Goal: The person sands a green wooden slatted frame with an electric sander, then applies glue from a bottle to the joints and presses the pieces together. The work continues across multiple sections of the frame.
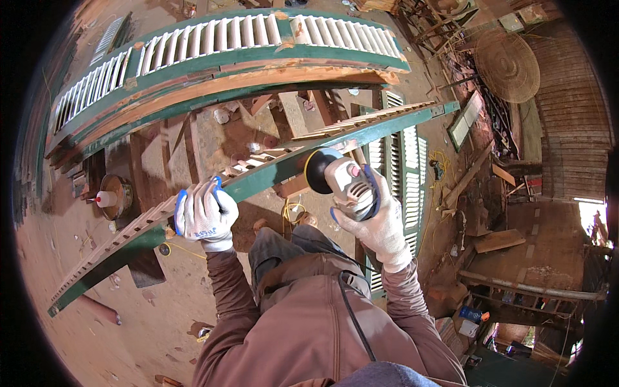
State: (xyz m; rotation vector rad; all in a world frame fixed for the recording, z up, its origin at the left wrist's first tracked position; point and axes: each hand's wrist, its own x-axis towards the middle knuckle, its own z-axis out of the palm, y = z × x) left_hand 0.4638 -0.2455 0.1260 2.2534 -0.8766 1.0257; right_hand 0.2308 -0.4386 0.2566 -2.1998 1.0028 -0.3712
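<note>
Grn rail point(267, 174), blk/ylw disc point(317, 173).

"Can you see the lower face of the black, yellow-rimmed round disc point(317, 173)?"

"No, it's turned away; I can't tell whether it touches the green slatted wooden frame point(264, 179)."

"And the right hand point(379, 222), in its white-and-blue glove?"

"Some fingers are hidden behind the silver-grey power tool point(351, 186)."

"The dark blue fabric point(387, 375)?"

"Cut off by the lower edge. Pale floor scraps point(115, 278) are too small to identify."
</note>
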